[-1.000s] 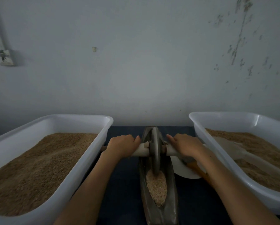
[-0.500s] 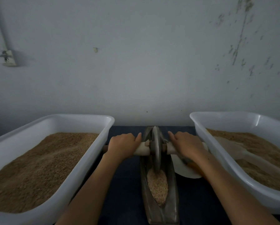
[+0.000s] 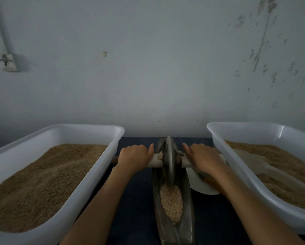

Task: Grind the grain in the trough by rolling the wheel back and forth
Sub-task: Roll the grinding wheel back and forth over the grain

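Between two white plastic tubs, a narrow metal trough (image 3: 188,206) lies lengthwise on a dark tabletop (image 3: 135,209), with pale grain (image 3: 171,200) heaped in its near half. A metal wheel (image 3: 169,160) stands upright in the far half of the trough, on a wooden axle (image 3: 156,160). The left hand (image 3: 133,158) grips the axle left of the wheel, fingers curled over it. The right hand (image 3: 203,159) wraps the other end likewise. The left tub (image 3: 88,183) and right tub (image 3: 240,174) hold brown grain. A white dish (image 3: 203,185) sits beneath the right forearm.
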